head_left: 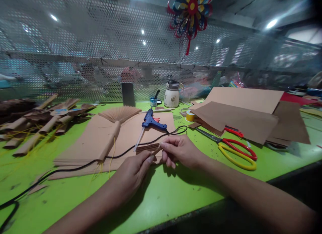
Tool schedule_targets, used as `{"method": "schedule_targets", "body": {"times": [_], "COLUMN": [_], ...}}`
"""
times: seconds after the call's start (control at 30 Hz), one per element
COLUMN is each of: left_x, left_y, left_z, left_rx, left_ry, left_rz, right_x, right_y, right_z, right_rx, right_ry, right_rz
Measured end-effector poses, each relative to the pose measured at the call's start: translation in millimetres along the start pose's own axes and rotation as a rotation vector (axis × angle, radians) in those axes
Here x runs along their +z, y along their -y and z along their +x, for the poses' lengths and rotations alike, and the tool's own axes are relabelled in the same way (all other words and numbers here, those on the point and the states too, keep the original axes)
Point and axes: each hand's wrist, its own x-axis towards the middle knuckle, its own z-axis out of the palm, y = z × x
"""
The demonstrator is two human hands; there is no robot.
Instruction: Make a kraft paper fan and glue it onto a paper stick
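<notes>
My left hand (134,168) and my right hand (179,150) meet near the middle of the table. Between their fingertips they pinch a small, thin strip of brown paper (157,150), one hand at each end. Just behind it lies a darker pleated brown paper piece (146,148), partly hidden by my fingers. A blue glue gun (154,122) rests on a stack of brown paper sheets (83,140), its clear glue stick pointing toward me. To the left on the stack is a pleated paper fan (120,114) with a rolled paper handle (110,141) and yellow threads.
Scissors (237,153) with red and yellow handles lie right of my right hand. Large brown sheets (236,116) and a yellow tape roll (190,116) sit behind them. Paper rolls (50,123) pile up left. A black cord (72,168) crosses the green table (181,207). A jar (171,96) stands behind.
</notes>
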Motion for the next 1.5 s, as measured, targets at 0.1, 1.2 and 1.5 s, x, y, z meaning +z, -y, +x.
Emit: {"method": "schedule_targets", "body": {"times": [0.1, 1.2, 1.5], "left_x": [0.3, 2.8, 4.7], "left_y": [2.5, 0.6, 4.0], "left_z": [-1.5, -1.3, -0.8], "left_rx": [-0.012, -0.281, -0.273], "left_ry": [0.003, 0.251, 0.279], "left_rz": [0.07, -0.708, -0.727], "right_x": [-0.4, -0.6, -4.9], "right_y": [-0.5, -1.7, -6.0], "right_z": [0.7, -1.4, 0.6], "right_rx": [0.002, 0.053, 0.009], "right_ry": [-0.004, -0.102, -0.136], "right_rz": [0.013, 0.119, 0.224]}}
